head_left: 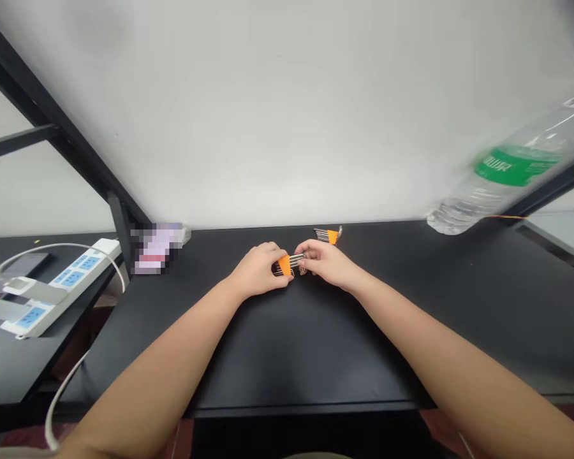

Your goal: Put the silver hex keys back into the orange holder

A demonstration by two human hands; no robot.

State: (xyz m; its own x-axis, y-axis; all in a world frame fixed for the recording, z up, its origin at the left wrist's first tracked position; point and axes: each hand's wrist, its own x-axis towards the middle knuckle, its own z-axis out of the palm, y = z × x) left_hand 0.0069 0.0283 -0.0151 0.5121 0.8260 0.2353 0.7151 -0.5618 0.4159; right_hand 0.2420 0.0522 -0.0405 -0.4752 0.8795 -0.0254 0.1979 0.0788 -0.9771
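My left hand [262,270] is closed around the orange holder of a hex key set [284,264], thumb and fingers on its two sides. Silver keys stick out of the holder toward the right. My right hand [326,261] pinches the bent ends of the keys between thumb and fingers; whether it grips one key or several is hidden. Just behind my right hand, a second hex key set [333,236] in an orange holder lies on the black table [306,344].
At the right stands a large clear bottle [516,166] with a green label. On the left are a white power strip [71,280] with a cable and a blurred-out packet [155,248]. A white wall [287,115] rises behind the table, between black frame posts [76,146].
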